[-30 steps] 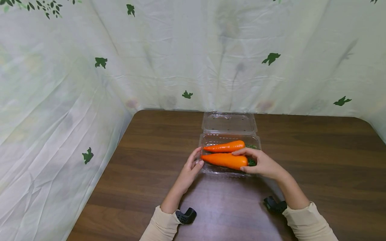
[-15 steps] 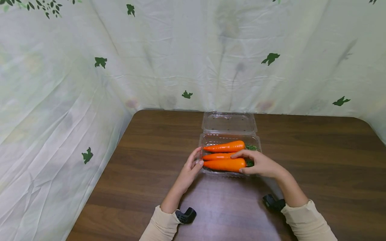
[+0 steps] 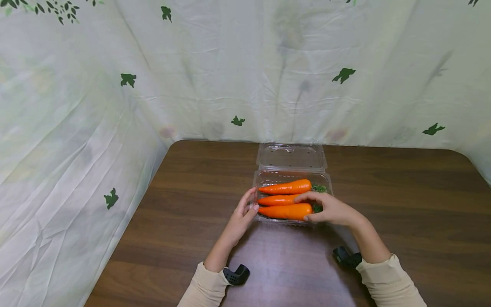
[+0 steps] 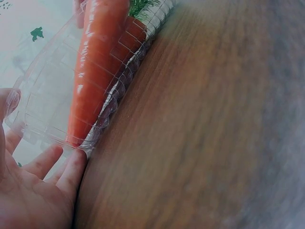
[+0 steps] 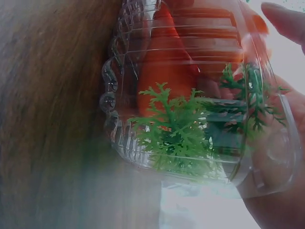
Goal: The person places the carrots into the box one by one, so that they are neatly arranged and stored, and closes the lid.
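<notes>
A clear plastic clamshell container (image 3: 326, 178) stands on the table, its lid (image 3: 292, 157) folded back. Inside, three orange carrots with green tops lie side by side: a far carrot (image 3: 285, 187), a middle carrot (image 3: 276, 200) and a near carrot (image 3: 285, 211). My right hand (image 3: 331, 208) reaches over the right end and holds the near carrot's thick end between thumb and fingers. The fingers partly cover the middle carrot. At the left end my left hand (image 3: 241, 215) holds the container; in the left wrist view its thumb is at the rim and its fingertips (image 4: 74, 164) touch the outer wall.
The brown wooden table (image 3: 184, 226) spreads out on both sides of the container. Behind it hangs a pale curtain (image 3: 215, 76) with green leaf shapes, close to the far edge. Black wrist devices (image 3: 237, 275) sit at both sleeves.
The right hand has lowered the near carrot toward the front of the container, so the middle carrot now shows. The left hand stays at the left end.
</notes>
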`<control>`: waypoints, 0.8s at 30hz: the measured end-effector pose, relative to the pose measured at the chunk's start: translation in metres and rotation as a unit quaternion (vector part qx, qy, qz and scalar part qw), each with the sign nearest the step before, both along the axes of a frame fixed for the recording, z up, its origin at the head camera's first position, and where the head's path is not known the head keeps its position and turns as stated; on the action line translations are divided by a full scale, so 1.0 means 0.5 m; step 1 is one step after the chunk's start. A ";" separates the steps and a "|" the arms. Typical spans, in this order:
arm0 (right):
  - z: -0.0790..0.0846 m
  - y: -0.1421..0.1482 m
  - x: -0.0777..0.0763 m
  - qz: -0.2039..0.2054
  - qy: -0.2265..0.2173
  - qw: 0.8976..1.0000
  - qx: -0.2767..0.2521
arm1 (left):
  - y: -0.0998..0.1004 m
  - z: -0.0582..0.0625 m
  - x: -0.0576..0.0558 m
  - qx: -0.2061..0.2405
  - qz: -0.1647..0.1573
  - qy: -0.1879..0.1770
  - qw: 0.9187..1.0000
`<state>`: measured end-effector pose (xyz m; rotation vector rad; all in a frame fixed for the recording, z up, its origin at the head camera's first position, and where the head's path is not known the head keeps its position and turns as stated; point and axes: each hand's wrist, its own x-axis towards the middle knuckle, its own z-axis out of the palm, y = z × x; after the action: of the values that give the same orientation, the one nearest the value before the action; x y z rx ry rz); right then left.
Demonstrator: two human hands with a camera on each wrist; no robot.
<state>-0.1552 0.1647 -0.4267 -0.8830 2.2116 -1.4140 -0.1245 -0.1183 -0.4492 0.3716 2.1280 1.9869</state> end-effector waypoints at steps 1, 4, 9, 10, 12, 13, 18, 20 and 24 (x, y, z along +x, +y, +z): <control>-0.002 0.001 0.000 0.000 0.003 1.000 -0.013 | 0.001 0.000 0.000 0.001 0.000 0.001 1.000; -0.007 0.003 0.000 -0.005 0.013 0.998 -0.062 | 0.003 0.000 0.000 0.001 -0.001 0.003 1.000; -0.007 0.005 0.007 -0.036 0.007 0.988 -0.153 | 0.005 0.001 0.000 0.006 -0.002 0.003 1.000; -0.007 0.006 0.008 -0.044 0.006 0.984 -0.170 | 0.005 0.000 0.000 0.007 -0.002 0.004 1.000; -0.004 0.007 0.012 -0.063 0.000 0.978 -0.200 | 0.005 -0.002 -0.001 0.010 -0.002 0.005 1.000; -0.003 0.008 0.013 -0.075 0.001 0.975 -0.209 | 0.005 -0.002 -0.001 0.011 -0.001 0.007 1.000; 0.006 0.010 0.016 -0.123 0.012 0.957 -0.262 | 0.003 -0.002 -0.001 0.009 0.005 0.010 1.000; 0.010 0.011 0.015 -0.130 0.020 0.947 -0.293 | 0.003 -0.001 -0.001 0.010 0.014 0.010 1.000; 0.018 0.013 0.014 -0.142 0.045 0.930 -0.335 | 0.004 0.001 -0.003 0.023 0.034 0.012 0.999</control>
<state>-0.1485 0.1713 -0.4179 -0.8522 1.9809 -2.3908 -0.1259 -0.1164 -0.4487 0.3366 2.1401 2.0829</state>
